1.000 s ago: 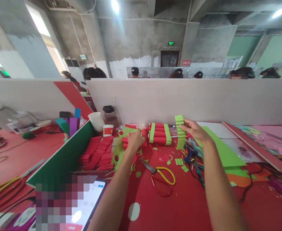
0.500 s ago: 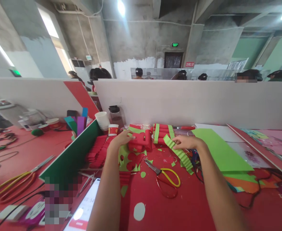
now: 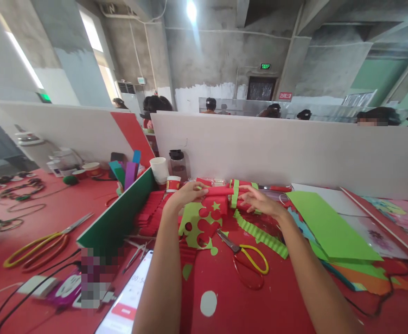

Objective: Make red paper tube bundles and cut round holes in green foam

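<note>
My left hand (image 3: 190, 194) is closed on the left end of a red paper roll (image 3: 219, 190). At the roll's right end is my right hand (image 3: 256, 199), its fingers apart. Behind that hand stands a bundle of red rolls with green bands (image 3: 236, 191). A pleated green strip (image 3: 261, 235) lies on the red table below my right hand. Green paper with cut-out holes (image 3: 193, 222) and red paper with a star (image 3: 215, 205) lie below my left hand. Scissors with yellow and red handles (image 3: 240, 250) rest in front.
A green divider (image 3: 117, 208) runs along the left, with pleated red paper (image 3: 150, 208) beside it. Paper cups (image 3: 159, 170) and a bottle (image 3: 178, 164) stand at the back. Green sheets (image 3: 332, 225) lie right. A phone (image 3: 130, 301) is near my left forearm.
My right hand has let go of the pleated green strip, which now lies on the table, and has moved left to the red roll. The view has turned slightly left.
</note>
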